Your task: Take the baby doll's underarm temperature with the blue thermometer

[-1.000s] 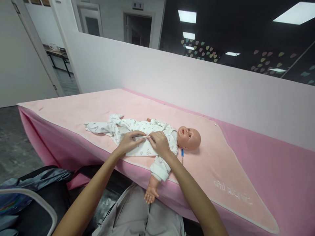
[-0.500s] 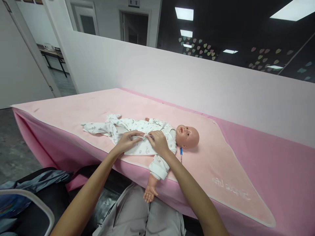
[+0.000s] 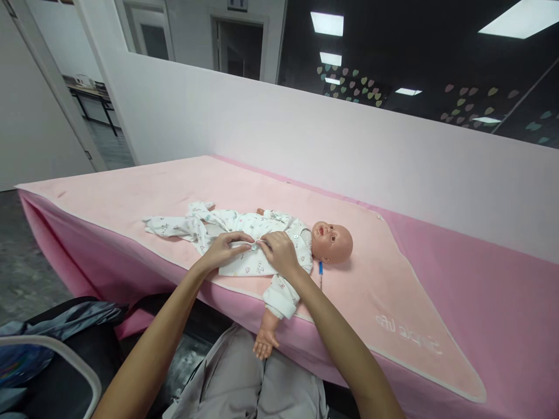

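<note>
A baby doll [image 3: 332,242] lies on its back across the table, head to the right, one arm hanging over the near edge. It wears a white printed romper [image 3: 251,266], whose leg parts spread out to the left. My left hand [image 3: 225,249] pinches the romper's front edge at the doll's belly. Just right of it, my right hand [image 3: 279,250] grips the same edge, thumb and fingers together. A small pale button [image 3: 254,247] shows between the two hands. The fingertips partly cover the fabric they hold.
A peach mat [image 3: 384,291] with white lettering covers much of the pink-clothed table [image 3: 493,267]. A thin blue-tipped stick [image 3: 321,269] lies by the doll's neck. Behind runs a white wall [image 3: 371,157] below dark glass. A chair [image 3: 74,361] with cloth on it stands lower left.
Both hands stay on the romper's front edge, their fingers shifting slightly. The button between them now faces up more plainly. The doll stays in place.
</note>
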Demonstrator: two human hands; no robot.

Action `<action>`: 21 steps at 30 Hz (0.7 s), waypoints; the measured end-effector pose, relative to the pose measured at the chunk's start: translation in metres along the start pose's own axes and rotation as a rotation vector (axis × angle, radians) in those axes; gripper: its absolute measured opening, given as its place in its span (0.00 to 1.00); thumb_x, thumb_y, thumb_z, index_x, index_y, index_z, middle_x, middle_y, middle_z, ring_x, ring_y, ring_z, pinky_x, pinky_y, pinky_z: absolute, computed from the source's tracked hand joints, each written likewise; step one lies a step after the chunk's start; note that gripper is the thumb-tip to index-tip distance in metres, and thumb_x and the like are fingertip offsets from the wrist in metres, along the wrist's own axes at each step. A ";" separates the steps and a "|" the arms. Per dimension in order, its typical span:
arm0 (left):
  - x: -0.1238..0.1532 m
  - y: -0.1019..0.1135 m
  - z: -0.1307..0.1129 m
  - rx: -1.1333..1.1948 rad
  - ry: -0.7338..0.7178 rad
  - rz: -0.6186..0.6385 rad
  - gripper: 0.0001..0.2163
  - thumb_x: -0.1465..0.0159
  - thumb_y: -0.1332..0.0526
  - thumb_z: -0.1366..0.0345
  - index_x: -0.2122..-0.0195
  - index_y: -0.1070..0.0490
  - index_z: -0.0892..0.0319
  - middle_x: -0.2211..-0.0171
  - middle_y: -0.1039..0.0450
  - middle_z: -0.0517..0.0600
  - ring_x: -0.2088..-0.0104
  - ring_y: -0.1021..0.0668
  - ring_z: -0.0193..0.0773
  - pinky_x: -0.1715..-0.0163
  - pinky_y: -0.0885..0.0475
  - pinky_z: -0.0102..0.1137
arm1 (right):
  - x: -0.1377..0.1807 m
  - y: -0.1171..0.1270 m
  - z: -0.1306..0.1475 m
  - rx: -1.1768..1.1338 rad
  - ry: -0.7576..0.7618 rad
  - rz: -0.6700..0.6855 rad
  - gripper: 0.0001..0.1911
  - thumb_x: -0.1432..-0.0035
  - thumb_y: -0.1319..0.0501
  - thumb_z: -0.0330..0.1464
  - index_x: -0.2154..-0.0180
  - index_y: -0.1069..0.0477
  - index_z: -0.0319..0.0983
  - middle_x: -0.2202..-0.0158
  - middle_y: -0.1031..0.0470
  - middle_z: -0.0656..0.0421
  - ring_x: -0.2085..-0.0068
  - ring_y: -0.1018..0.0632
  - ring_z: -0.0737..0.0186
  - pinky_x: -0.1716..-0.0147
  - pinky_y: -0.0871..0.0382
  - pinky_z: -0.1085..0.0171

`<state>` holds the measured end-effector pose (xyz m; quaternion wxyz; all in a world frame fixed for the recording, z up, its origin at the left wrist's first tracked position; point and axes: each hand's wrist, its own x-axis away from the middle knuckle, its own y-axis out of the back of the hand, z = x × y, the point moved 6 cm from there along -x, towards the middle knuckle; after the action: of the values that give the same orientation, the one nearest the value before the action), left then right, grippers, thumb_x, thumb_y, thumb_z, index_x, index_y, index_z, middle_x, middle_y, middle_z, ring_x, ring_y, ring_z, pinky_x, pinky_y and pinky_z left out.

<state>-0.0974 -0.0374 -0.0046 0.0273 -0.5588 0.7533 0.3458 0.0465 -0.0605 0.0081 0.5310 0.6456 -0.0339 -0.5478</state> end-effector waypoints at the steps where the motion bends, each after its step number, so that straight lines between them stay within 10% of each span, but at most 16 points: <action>1: 0.000 0.000 0.000 0.002 0.012 0.001 0.13 0.44 0.40 0.56 0.65 0.25 0.58 0.63 0.24 0.51 0.60 0.24 0.42 0.57 0.32 0.33 | 0.000 0.000 0.000 0.003 0.001 0.001 0.12 0.38 0.49 0.36 0.67 0.31 0.39 0.68 0.26 0.57 0.63 0.29 0.62 0.59 0.39 0.63; 21: 0.002 0.001 0.001 0.043 0.079 -0.049 0.13 0.45 0.39 0.55 0.66 0.26 0.58 0.63 0.24 0.50 0.60 0.25 0.43 0.58 0.33 0.31 | 0.000 -0.001 0.000 0.029 0.029 0.003 0.13 0.37 0.51 0.36 0.66 0.32 0.38 0.69 0.27 0.56 0.64 0.29 0.62 0.59 0.39 0.63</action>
<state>-0.0988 -0.0383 -0.0056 0.0178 -0.5894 0.7472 0.3066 0.0457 -0.0600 0.0072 0.5229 0.6611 -0.0353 -0.5369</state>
